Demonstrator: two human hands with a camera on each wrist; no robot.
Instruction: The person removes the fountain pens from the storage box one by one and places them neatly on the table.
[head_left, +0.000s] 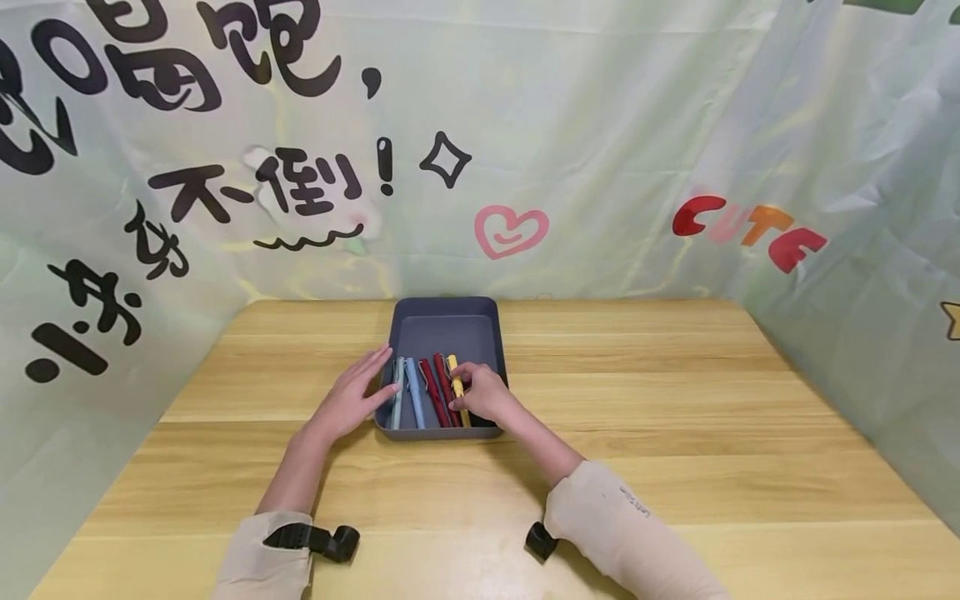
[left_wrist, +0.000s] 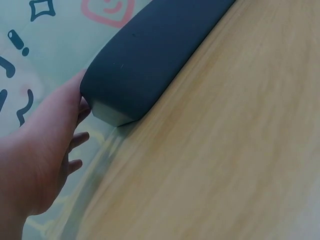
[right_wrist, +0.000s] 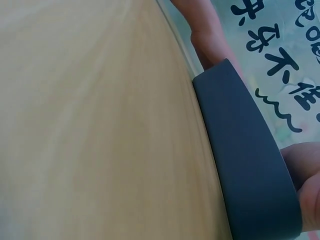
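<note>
Several capped pens lie side by side in a dark blue-grey tray [head_left: 442,434]. From the left they are a pale teal pen [head_left: 398,387], a light blue pen [head_left: 415,393], two dark red pens [head_left: 432,392] and a yellow pen [head_left: 457,387]. My right hand [head_left: 486,393] reaches in over the right side and pinches the yellow pen between thumb and fingers. At the left rim lies my left hand [head_left: 347,402], fingers extended along the side and thumb over the edge near the teal pen. Both wrist views show the tray's outer front wall [left_wrist: 135,60], which hides the pens.
The tray stands on a wooden table [head_left: 637,417], toward its back edge. Behind and beside the table hangs a pale green printed curtain [head_left: 600,150] with lettering and a pink heart. Black straps with small mounts [head_left: 330,542] sit on the light sleeves [head_left: 262,554].
</note>
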